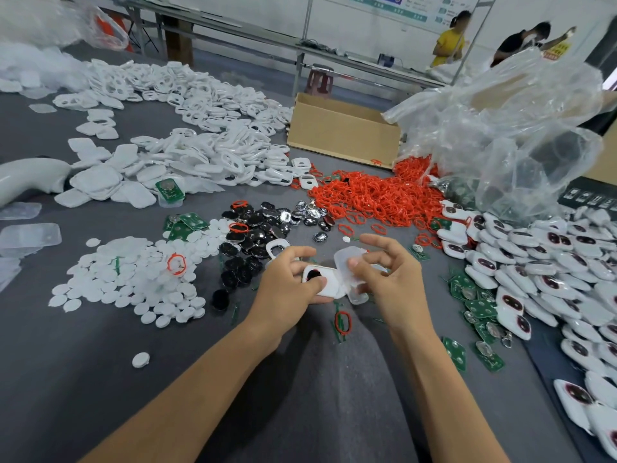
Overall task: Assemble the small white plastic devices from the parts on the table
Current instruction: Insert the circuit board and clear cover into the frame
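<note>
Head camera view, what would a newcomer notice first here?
The heap of red rubber rings right of centre on the grey table, against white plastic shells piled far left. Nearest, the left hand grips a white plastic device while the right hand pinches a translucent plastic cover beside it.

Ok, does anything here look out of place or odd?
Mostly sorted piles, with a few strays: a red ring sits on the white discs, a green board lies among the white covers, and one loose disc lies alone near the front.

Bare forearms [200, 379]; bare left hand [287, 282], right hand [387, 279].
</note>
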`<state>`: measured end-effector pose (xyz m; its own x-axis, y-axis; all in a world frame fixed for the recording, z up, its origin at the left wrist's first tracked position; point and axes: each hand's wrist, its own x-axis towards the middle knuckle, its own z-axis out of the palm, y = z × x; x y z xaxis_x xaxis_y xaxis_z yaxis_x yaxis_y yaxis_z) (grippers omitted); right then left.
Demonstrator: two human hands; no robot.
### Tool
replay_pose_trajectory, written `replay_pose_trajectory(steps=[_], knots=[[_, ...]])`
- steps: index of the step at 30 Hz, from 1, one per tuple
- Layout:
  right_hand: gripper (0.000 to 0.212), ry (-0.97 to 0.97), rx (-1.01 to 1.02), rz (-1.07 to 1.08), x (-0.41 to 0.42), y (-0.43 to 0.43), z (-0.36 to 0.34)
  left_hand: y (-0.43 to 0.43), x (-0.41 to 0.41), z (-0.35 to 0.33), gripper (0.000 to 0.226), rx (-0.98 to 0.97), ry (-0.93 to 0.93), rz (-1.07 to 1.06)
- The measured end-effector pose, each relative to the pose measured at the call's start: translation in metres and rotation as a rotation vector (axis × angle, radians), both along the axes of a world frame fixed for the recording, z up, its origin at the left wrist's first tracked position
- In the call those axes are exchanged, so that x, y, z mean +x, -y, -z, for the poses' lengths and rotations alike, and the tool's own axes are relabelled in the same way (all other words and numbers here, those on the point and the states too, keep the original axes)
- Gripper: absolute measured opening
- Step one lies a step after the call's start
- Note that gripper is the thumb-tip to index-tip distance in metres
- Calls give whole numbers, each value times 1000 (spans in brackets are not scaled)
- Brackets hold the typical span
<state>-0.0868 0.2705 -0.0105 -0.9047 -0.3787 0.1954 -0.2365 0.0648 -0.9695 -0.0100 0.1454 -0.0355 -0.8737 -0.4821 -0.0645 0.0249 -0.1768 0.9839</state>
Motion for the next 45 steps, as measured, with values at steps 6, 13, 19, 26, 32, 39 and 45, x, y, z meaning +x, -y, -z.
replay_pose_trajectory(steps=[6,13,19,26,32,39,45], knots=[[27,44,-9,26,-3,-2,1,3,1,-1,42,57,4,31],[33,18,-3,-16,-7,-5,4,5,1,-2,47,148,9,67],[33,2,-24,-25,-7,-5,2,4,1,1,53,86,6,91],[25,48,-80,-66,0,1,-2,0,1,0,51,-22,-9,57],[27,-136,142,-33,3,4,-1,0,3,-1,47,-109,-20,40],[26,-164,125,-2,4,4,-1,-2,3,-4,48,-27,-54,63],[24,-120,94,-10,4,5,-2,-3,3,-4,49,-32,-74,65]])
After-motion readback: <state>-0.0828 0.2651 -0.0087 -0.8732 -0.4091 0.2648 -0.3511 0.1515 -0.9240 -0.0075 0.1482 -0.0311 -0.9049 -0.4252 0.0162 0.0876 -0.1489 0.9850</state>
